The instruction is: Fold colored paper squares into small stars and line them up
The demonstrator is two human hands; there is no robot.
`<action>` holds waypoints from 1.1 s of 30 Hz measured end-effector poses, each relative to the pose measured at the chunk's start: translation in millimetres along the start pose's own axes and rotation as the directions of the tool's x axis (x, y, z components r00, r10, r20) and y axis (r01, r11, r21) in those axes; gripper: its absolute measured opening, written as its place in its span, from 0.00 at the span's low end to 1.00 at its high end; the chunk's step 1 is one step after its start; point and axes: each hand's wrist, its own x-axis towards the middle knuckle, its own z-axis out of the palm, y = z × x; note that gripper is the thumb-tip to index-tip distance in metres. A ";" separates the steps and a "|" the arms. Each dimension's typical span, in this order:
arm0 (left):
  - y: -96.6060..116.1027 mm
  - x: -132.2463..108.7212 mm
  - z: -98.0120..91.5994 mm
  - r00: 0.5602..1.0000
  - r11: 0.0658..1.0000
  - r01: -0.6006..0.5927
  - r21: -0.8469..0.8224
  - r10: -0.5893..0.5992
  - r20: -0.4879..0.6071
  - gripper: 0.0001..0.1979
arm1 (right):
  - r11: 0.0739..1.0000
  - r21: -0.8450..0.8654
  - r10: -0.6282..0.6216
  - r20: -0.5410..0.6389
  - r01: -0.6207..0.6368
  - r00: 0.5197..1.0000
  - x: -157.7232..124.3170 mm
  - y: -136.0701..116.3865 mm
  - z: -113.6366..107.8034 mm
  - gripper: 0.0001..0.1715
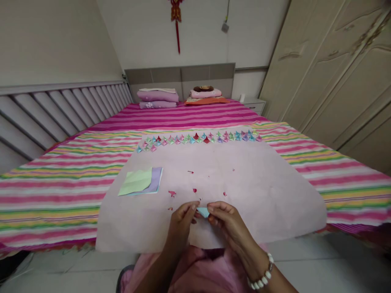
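Note:
Between my two hands is a small piece of light blue folded paper (203, 211), roughly triangular with its point downward. My left hand (184, 217) pinches its left corner between thumb and fingers. At the right corner, my right hand (224, 215) grips it the same way, with a white bead bracelet on the wrist. Both hands are just above the near part of a pale pink sheet (244, 175). To the left lies a small stack of square paper, with a light green sheet (136, 182) on top and a purple sheet (155, 179) under it.
Small folded paper pieces (206, 139) in several colours line the sheet's far edge. Red scraps (172, 193) lie scattered near my hands. The sheet rests on a bed with a striped cover (55, 191). Folded bedding (157, 97) sits by the headboard; a wardrobe (330, 65) stands right.

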 end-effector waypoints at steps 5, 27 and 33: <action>0.7 7.0 -9.9 0.905 0.865 -0.424 0.268 0.414 0.097 0.03 | 0.989 0.108 0.099 0.006 -0.099 0.995 9.9 -0.2 -7.7 0.11; -11.5 73.8 -0.4 0.860 0.774 -0.503 0.384 0.403 0.314 0.09 | 0.798 -0.422 -0.440 0.080 0.431 0.894 63.7 2.7 -18.3 0.11; -24.6 92.9 5.6 0.855 0.763 -0.514 0.393 0.420 0.304 0.09 | 0.644 -0.536 -0.527 0.206 0.545 0.825 84.9 10.1 -21.0 0.06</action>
